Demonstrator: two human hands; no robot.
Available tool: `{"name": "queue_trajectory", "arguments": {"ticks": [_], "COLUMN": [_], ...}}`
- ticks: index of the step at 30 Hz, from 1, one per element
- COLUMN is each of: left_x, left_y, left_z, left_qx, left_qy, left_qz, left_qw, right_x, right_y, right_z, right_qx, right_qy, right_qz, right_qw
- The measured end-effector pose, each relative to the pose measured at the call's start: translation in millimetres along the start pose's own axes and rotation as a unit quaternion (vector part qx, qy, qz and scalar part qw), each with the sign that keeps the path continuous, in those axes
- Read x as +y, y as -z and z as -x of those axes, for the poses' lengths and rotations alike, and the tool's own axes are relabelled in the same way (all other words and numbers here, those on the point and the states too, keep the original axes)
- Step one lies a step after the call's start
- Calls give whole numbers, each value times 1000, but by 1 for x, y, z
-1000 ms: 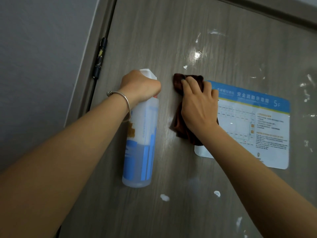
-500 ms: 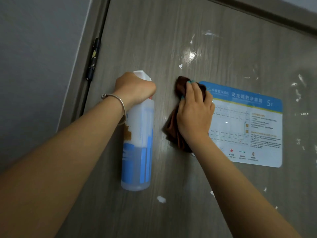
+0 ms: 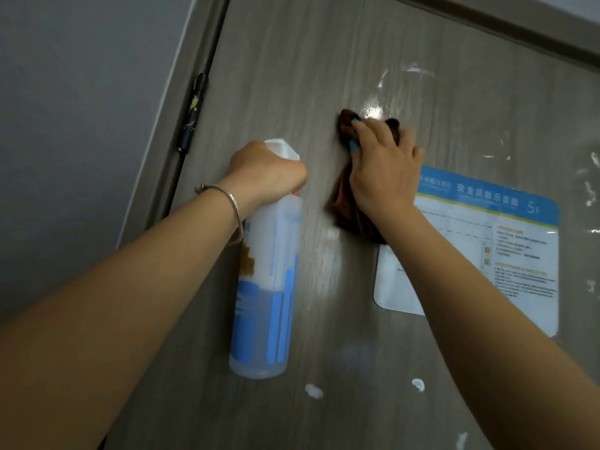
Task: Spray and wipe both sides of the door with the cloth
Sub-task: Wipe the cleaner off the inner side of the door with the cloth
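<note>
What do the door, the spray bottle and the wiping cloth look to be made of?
Door: wood-grain laminate or veneer, grey, with a slight sheen.
Spray bottle: translucent plastic; liquid shows through.
Cloth: soft brown fabric, perhaps microfibre; it bunches in folds.

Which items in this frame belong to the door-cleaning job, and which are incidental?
In use: door; spray bottle, gripped by left hand; brown cloth, pressed to the door by right hand; white foam blobs.

Incidental: blue notice; hinge; bracelet; wall.

Right hand (image 3: 383, 177) hides cloth (image 3: 349, 216) middle; notice (image 3: 506, 248) txt blurred.
</note>
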State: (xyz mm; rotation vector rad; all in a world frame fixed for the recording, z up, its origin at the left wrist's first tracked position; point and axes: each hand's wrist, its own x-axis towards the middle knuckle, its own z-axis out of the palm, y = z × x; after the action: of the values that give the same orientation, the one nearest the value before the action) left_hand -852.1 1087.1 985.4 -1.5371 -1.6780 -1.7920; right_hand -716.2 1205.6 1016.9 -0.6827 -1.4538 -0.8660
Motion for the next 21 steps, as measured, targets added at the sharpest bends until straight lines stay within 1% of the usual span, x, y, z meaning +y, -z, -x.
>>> {"name": "queue_trajectory", "arguments": {"ticks": [2,4,7,9,15,21], "left_x": [-5,-11,-9,-3,10,-2], "left_y": [0,-1,0,4,22,21], "left_z": [6,13,22,29,64,129], "left_qx": [18,15,21,28,39,32], "left_qy": [26,44,78,92,105,129], "left_qz": [32,37,66,65,71,36], "left_qw": [999,998,995,993,991,991], "right_x": [-1,-2,-6,-10,-21,-24], "right_y": [-2,-4,-1,5,18,37], "right_z": [15,33,63,88,173,277], "right_qx": [31,50,42,34,-20,-96], "right_qy": [14,21,28,38,64,100], "right_qz": [-11,-9,-2,-3,-16,-30], "right_qw": [999,999,999,999,998,990]}}
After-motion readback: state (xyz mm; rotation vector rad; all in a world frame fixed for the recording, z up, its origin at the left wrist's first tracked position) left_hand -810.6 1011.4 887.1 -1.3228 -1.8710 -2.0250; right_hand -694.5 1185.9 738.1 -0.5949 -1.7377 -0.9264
